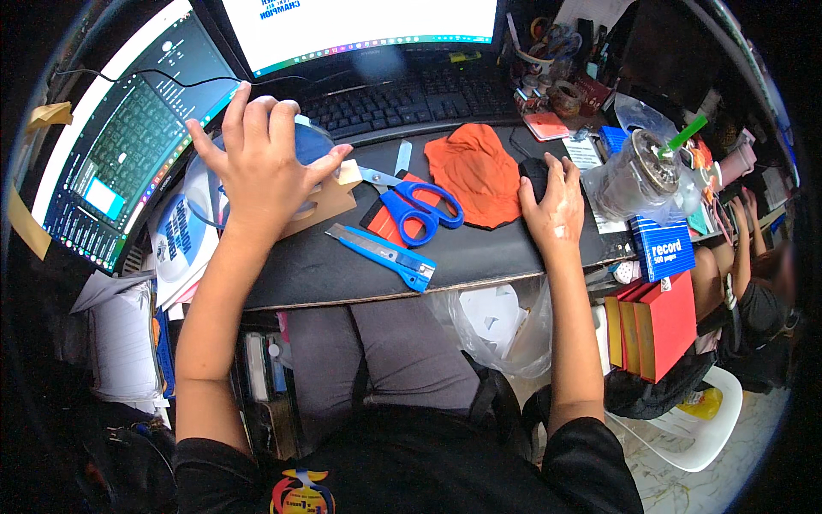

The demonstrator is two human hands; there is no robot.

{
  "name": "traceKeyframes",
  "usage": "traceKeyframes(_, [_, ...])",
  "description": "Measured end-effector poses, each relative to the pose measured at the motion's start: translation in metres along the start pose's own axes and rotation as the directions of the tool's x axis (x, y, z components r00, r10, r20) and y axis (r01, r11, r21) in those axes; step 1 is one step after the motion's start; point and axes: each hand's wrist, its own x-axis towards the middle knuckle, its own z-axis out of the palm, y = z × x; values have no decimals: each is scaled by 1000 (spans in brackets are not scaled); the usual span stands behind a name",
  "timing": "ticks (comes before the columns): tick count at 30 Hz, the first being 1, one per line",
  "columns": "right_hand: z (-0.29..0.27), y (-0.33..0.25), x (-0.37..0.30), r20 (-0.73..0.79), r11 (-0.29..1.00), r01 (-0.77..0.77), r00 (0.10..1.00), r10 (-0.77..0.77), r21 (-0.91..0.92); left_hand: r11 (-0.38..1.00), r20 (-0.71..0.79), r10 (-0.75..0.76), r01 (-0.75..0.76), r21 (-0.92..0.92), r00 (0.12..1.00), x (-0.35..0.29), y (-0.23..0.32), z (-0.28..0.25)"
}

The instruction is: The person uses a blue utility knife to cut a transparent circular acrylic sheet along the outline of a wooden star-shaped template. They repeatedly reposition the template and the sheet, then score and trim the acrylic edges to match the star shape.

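Observation:
My left hand (261, 163) is raised with its fingers spread and nothing in them, over a clear round plastic piece (202, 199) and a notched brown cardboard piece (330, 204). My right hand (555, 206) lies over a black computer mouse (533, 174), its fingers around it. Between the hands, scissors with blue handles (396, 208) rest across a flat orange-and-black piece (382, 228). Nearer the desk edge is a blue utility knife (398, 264) with its blade side to the left. Crumpled orange fabric (471, 167) sits just left of the mouse.
A keyboard (385, 107) and monitor (368, 26) stand behind; a laptop (128, 154) is at left. On the right are a plastic cup with a green straw (646, 171), a blue record book (664, 248) and red binders (664, 330). Another person (753, 283) sits far right.

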Motion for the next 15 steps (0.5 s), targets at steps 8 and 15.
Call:
traceKeyframes(8, [-1,1,1,27,1000,-9,1000,9,-2,997,206,76,-69,-43,975,0,6,-11])
traceKeyframes(15, [0,1,0,36,1000,-20,999,20,0,995,417,-18,-23,92,909,10,23,-25])
